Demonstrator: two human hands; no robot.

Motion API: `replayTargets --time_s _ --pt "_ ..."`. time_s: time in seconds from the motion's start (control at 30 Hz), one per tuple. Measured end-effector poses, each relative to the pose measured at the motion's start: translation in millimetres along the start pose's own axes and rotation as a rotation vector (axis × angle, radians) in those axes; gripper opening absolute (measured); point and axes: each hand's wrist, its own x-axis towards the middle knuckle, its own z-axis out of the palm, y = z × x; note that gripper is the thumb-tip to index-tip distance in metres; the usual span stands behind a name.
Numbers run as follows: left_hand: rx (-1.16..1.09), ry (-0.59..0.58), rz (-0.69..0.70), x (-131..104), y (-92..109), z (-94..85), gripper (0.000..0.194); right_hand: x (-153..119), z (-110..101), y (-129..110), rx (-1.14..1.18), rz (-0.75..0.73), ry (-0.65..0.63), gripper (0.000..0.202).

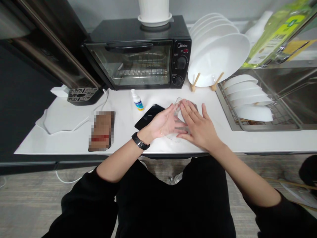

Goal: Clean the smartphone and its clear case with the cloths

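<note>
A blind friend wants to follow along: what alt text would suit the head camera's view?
An open left hand, wearing a black wrist strap, and an open right hand meet or nearly meet over a white counter, something clear partly hidden below. Nearby are a flat black object and a small bottle; behind stand a toaster oven and white plates.

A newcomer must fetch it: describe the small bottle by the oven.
Find the black oven on the white counter. In front is the small white bottle. Its blue label and yellow base set it apart from the black phone beside it.
</note>
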Motion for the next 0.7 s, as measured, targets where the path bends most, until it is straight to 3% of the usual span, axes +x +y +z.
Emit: replayTargets --time_s 0.2,0.4,0.47,0.6,0.7 --pt "0.02 0.081 0.104 -3.4 6.7 -1.6 0.063 -6.2 13.6 -47.1 0.106 -0.144 -0.071 0.135" --pt "-0.023 0.026 0.008 2.8 -3.5 3.9 0.061 -6.7 7.0 -8.4 0.045 0.045 -0.032 0.113" --pt "-0.037 0.065 0.017 4.9 -6.4 3.8 0.061 -2.0 9.6 -12.4 0.072 0.037 -0.027 0.118" --pt "-0.025 0.129 0.102 2.6 -1.2 -1.6 0.065 -9.1 12.7 -46.5 0.144 -0.118 -0.094 0.134" --pt "-0.044 0.082 0.095 0.9 1.8 -2.8 0.065 -17.8 8.3 -39.5 0.112 -0.104 -0.108 0.126"
